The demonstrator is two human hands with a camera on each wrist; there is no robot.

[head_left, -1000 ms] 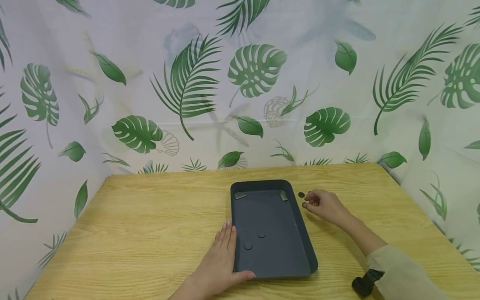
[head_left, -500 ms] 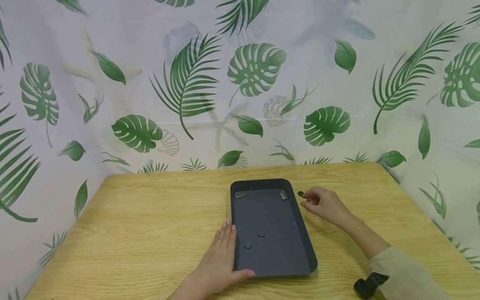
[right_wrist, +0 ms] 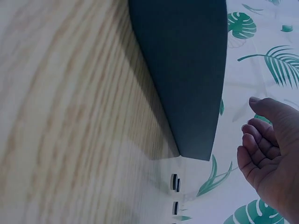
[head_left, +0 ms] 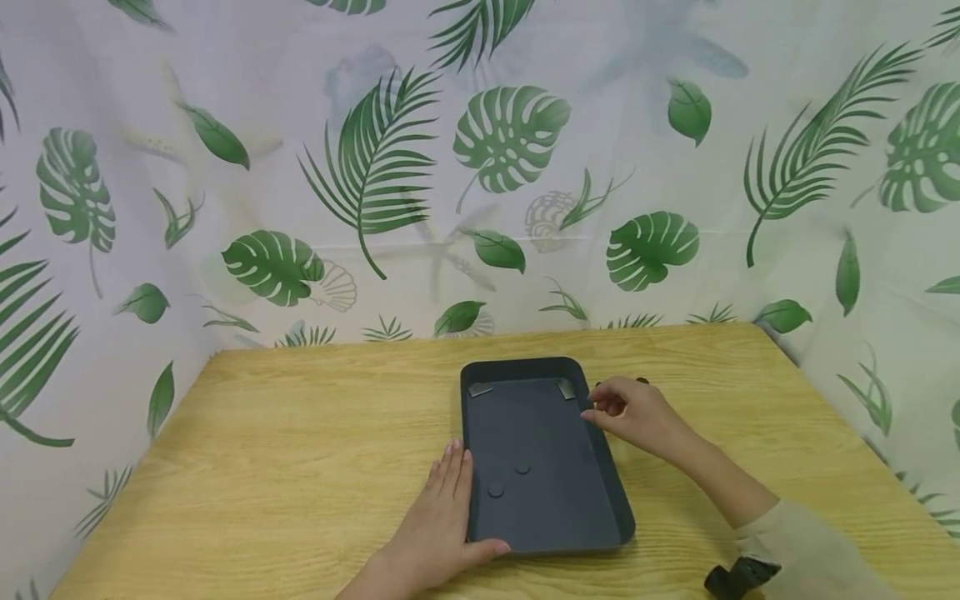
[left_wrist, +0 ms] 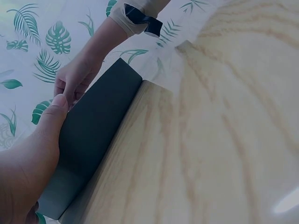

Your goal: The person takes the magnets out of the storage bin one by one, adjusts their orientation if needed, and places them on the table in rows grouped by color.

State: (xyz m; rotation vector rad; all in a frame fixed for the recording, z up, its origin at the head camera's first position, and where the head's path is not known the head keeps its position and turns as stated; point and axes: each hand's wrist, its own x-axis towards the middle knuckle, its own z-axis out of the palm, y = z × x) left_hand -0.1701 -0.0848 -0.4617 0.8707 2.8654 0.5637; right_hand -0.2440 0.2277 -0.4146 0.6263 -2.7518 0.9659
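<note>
A dark grey rectangular tray (head_left: 551, 521) sits on the table. My left hand (head_left: 435, 525) rests along its left side with straight fingers, the thumb over the near corner; the left wrist view shows that thumb at the rim. My right hand (head_left: 637, 421) is at the tray's right rim, thumb and fingertips brought together. They pinch a small black disc (right_wrist: 253, 100), mostly hidden by the fingers. Inside the tray lie two round dark discs, a nearer disc (head_left: 497, 490) and a farther disc (head_left: 522, 468).
Shiny flat pieces sit in the tray's far corners, a left piece (head_left: 481, 389) and a right piece (head_left: 566, 390). More black discs (right_wrist: 175, 207) lie on the table right of the tray, partly behind my right hand. Leaf-printed cloth (head_left: 510, 250) hangs behind the wooden table (head_left: 300, 450).
My right hand has come left from the loose discs to the tray's right rim, and the disc under its thumb has left its spot. The left hand and tray stay put.
</note>
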